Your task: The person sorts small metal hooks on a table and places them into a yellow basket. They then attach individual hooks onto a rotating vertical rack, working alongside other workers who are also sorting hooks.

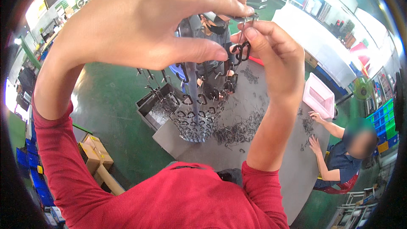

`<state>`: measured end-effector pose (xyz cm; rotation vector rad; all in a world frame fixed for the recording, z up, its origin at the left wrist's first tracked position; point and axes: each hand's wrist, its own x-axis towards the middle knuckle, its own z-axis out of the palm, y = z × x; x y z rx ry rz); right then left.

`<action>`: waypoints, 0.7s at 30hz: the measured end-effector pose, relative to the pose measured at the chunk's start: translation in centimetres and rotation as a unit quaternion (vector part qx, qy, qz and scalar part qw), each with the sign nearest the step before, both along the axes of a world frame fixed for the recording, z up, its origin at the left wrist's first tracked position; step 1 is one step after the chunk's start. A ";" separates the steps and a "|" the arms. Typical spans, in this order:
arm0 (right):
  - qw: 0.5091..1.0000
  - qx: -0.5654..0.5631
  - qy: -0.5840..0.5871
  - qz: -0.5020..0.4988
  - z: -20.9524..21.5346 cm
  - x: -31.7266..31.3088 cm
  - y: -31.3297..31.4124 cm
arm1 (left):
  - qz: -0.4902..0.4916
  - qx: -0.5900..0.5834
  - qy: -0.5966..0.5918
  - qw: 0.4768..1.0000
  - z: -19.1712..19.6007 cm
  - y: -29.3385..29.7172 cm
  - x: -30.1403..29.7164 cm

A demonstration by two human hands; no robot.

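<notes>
High in front of me, my left hand [169, 29] arches over with its fingers stretched and its thumb apart. Its fingertips are at a thin dark bar [243, 18] with wire hooks. Thumb and fingers of my right hand [271, 51] are closed at one wire hook, on a black D-shaped clip [241, 52]. The exact pinch point is partly hidden. Below my left hand, a hanging rack [196, 121] carries many similar black clips in rows around a grey upright pole [190, 85].
Loose black clips [239, 131] lie heaped on the grey table [271, 186]. A dark bin [159, 112] stands left of the rack, a pink basket [319, 95] at the right. One person [345, 152] reaches over the table's right side; another [214, 29] stands behind the rack. Cardboard boxes [96, 152] sit left.
</notes>
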<state>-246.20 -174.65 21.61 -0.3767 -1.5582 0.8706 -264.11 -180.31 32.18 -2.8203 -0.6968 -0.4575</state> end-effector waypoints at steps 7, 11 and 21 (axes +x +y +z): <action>0.995 0.063 0.067 -0.028 -0.4 1.1 -1.0 | 0.056 0.046 -0.004 0.997 -0.9 -1.5 0.9; 0.990 0.003 0.113 -0.088 -1.0 4.0 -1.8 | 0.072 0.068 -0.012 0.995 -1.3 -1.7 1.1; 0.699 0.019 -0.395 -0.596 -4.2 16.2 -0.2 | 0.089 0.153 -0.073 0.981 -1.8 -0.8 3.3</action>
